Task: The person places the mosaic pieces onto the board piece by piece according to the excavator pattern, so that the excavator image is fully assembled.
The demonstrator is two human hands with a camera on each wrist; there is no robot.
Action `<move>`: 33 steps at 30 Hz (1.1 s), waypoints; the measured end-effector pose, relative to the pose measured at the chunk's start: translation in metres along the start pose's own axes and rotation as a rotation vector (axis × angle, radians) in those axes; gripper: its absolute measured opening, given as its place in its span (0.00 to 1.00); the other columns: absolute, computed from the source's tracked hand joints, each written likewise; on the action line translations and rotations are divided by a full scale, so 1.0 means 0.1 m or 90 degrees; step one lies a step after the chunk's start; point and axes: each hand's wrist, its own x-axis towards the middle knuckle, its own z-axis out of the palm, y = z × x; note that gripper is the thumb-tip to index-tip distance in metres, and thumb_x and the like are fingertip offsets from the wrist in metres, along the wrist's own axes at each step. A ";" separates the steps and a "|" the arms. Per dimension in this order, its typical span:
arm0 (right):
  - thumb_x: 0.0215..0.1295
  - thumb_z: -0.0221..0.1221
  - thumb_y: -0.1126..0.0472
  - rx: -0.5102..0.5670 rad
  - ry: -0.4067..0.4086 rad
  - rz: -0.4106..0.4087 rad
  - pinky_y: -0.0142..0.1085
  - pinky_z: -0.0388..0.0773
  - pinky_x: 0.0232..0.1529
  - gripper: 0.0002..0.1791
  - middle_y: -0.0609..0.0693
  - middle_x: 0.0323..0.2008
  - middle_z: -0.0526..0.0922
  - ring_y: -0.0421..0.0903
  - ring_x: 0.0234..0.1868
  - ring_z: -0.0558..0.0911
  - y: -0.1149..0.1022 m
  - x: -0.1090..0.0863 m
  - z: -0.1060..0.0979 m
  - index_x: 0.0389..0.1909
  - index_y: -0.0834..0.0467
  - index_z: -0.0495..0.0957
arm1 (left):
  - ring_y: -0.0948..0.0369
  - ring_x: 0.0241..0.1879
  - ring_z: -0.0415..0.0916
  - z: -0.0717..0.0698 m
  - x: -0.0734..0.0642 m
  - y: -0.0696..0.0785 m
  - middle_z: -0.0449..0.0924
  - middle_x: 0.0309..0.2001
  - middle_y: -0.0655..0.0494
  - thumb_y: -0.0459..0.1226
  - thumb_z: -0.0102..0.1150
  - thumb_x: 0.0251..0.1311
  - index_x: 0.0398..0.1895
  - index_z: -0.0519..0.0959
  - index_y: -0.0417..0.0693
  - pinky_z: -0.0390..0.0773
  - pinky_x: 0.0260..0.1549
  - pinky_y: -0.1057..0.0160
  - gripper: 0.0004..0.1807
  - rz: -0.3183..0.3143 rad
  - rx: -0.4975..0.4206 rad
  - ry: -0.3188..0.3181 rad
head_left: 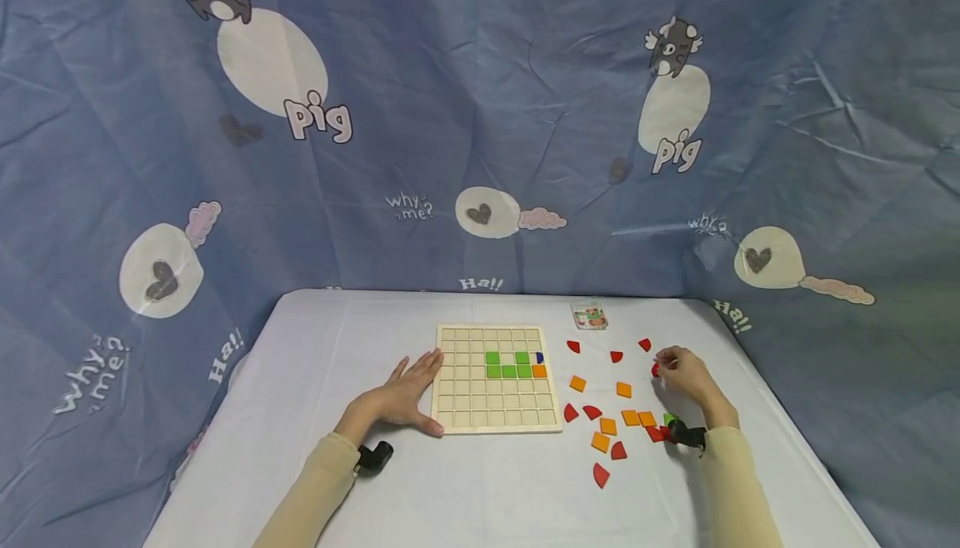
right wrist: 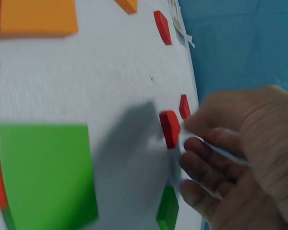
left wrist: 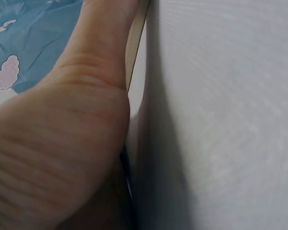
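Note:
My left hand [head_left: 407, 388] lies with fingers spread along the left edge of a pale wooden grid board [head_left: 480, 406], its thumb at the lower left corner. In the board's cells sit several green squares [head_left: 492, 372], an orange square [head_left: 539, 371] and a small blue piece [head_left: 539, 358]. At the table's right side, my right hand [head_left: 684, 373] pinches a red quarter-round piece [right wrist: 170, 128] by its edge, between the tips of thumb and finger. The other fingers curl loosely below. Beneath them in the right wrist view is a small green piece [right wrist: 168, 208].
Loose orange squares [head_left: 624, 389] and red quarter-round pieces [head_left: 592, 412] are scattered between board and right hand. A green square [right wrist: 48, 175] lies near the right wrist. A small clear box [head_left: 589, 316] stands at the back. A blue printed curtain [head_left: 480, 114] rises behind the white table.

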 end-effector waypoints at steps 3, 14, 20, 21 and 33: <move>0.55 0.60 0.67 -0.002 -0.038 -0.031 0.47 0.78 0.45 0.18 0.61 0.41 0.79 0.54 0.43 0.78 0.03 0.01 0.02 0.48 0.68 0.77 | 0.51 0.78 0.31 0.00 -0.01 -0.01 0.33 0.79 0.49 0.73 0.65 0.34 0.77 0.38 0.43 0.29 0.74 0.42 0.75 0.001 -0.005 0.001; 0.58 0.65 0.61 -0.019 -0.031 0.011 0.41 0.79 0.40 0.14 0.57 0.38 0.82 0.49 0.37 0.78 0.04 0.02 0.07 0.42 0.65 0.80 | 0.52 0.78 0.31 0.04 -0.02 -0.03 0.32 0.79 0.50 0.73 0.65 0.33 0.77 0.39 0.43 0.29 0.74 0.43 0.75 0.001 -0.004 0.000; 0.59 0.66 0.57 -0.009 0.002 -0.011 0.43 0.80 0.42 0.17 0.57 0.37 0.82 0.49 0.37 0.78 -0.08 -0.01 0.13 0.43 0.65 0.78 | 0.52 0.78 0.32 0.05 -0.02 -0.04 0.33 0.79 0.50 0.73 0.64 0.33 0.77 0.39 0.43 0.29 0.74 0.43 0.75 0.001 -0.006 0.003; 0.59 0.65 0.57 -0.005 0.010 -0.025 0.43 0.80 0.42 0.17 0.58 0.38 0.82 0.49 0.38 0.79 -0.13 -0.01 0.15 0.43 0.66 0.78 | 0.52 0.78 0.31 0.04 -0.02 -0.04 0.32 0.79 0.50 0.73 0.64 0.33 0.77 0.39 0.43 0.29 0.74 0.43 0.75 0.000 -0.004 0.001; 0.57 0.66 0.62 0.049 -0.004 -0.190 0.35 0.78 0.37 0.11 0.51 0.37 0.83 0.44 0.35 0.78 -1.08 0.10 0.60 0.42 0.59 0.82 | 0.52 0.78 0.30 0.01 0.00 -0.02 0.31 0.79 0.50 0.73 0.64 0.35 0.77 0.38 0.43 0.29 0.74 0.43 0.74 0.007 0.000 -0.002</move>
